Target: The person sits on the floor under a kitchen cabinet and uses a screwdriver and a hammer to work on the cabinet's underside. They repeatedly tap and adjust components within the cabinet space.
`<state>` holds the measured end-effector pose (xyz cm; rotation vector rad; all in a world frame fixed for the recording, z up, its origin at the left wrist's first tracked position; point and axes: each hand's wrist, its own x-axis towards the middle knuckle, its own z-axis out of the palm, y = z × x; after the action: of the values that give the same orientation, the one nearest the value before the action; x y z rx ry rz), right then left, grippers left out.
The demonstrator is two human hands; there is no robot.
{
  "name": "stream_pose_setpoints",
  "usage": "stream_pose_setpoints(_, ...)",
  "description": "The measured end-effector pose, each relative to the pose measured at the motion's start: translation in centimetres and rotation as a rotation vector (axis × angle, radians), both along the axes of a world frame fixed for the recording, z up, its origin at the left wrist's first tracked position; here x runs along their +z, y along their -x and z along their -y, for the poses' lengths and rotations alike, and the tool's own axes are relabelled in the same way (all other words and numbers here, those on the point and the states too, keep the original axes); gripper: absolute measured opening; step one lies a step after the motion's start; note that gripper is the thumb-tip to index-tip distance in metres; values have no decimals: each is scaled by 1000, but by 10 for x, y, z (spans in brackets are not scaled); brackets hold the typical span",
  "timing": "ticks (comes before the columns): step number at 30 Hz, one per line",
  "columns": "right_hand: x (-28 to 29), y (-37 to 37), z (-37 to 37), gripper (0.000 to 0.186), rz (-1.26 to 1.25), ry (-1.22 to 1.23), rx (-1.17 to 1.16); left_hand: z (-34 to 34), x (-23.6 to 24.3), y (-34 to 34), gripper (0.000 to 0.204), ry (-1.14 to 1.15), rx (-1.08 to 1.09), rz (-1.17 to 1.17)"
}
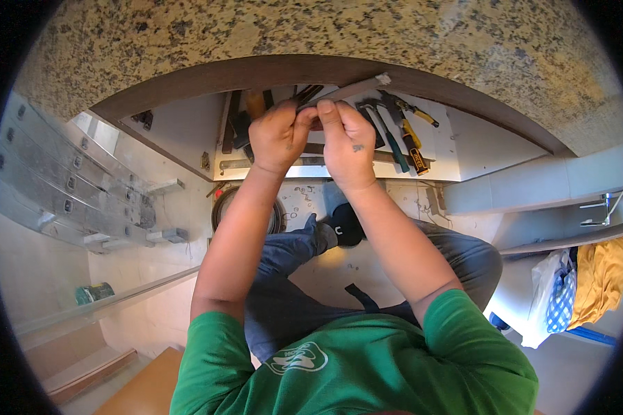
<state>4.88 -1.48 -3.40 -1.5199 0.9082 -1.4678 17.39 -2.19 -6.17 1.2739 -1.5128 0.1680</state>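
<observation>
My left hand (278,135) and my right hand (346,142) meet in front of the open cabinet, fingertips pinched together. What they hold between them is mostly hidden by the fingers. A long grey strip (353,90) with a rough whitish end slants up and right from just behind the fingertips; whether I grip it cannot be made out. On the cabinet's white floor, right of my right hand, lie a hammer with a dark green handle (397,153), a yellow-and-black tool (414,145) and yellow-handled pliers (423,115). Beside my left hand is a wooden handle (255,104).
A speckled granite countertop (311,28) overhangs the cabinet. Along the cabinet's front edge lies a flat metal strip (235,164). A dark coil (221,211) rests on the floor near my left forearm. At right hang a yellow cloth (599,280) and a plastic bag (543,290).
</observation>
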Motion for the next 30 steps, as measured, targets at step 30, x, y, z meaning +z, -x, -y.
stream_pose_setpoints(30,-107,323,-130,38,665,-1110,18,1,46,80,95,-260,663,87)
